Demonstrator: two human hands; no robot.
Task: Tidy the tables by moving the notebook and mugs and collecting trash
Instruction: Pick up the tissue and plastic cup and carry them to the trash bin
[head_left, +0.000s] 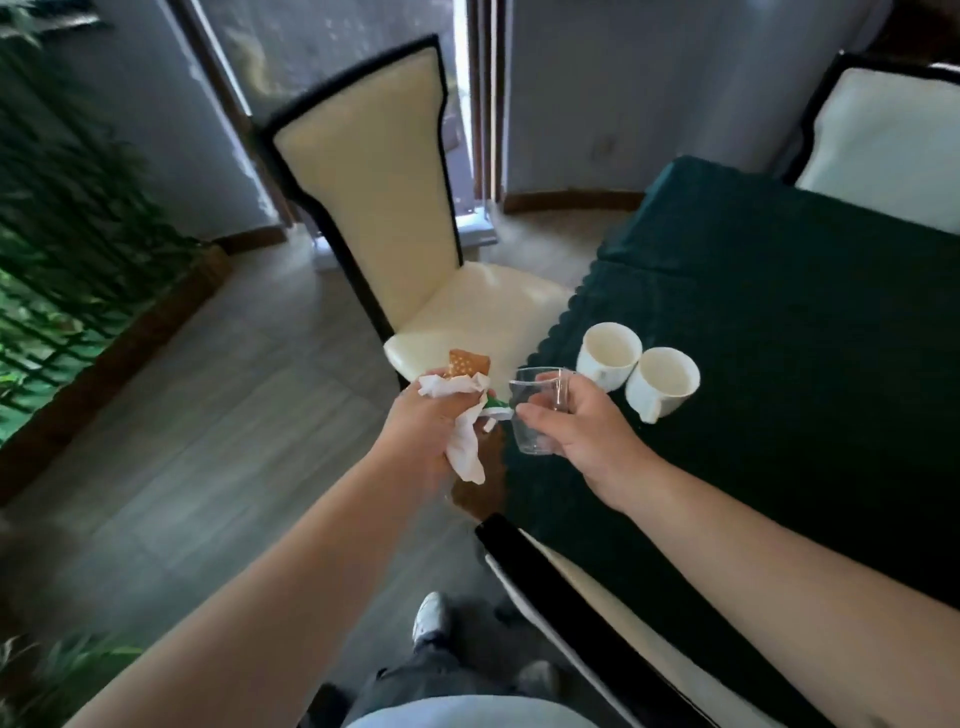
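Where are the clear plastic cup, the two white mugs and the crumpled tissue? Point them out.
clear plastic cup (537, 415), head view, its side wall.
left white mug (608, 353), head view, its inside.
right white mug (665, 379), head view, its inside.
crumpled tissue (465, 447), head view, its hanging end.

A tall cream chair (374, 208) with a black edge stands on the grey wood floor (208, 441). Behind the chair is a window (322, 47) letting in light. Right of the chair is a table with a dark green cloth (805, 312). Left of the chair are green plants (62, 218).
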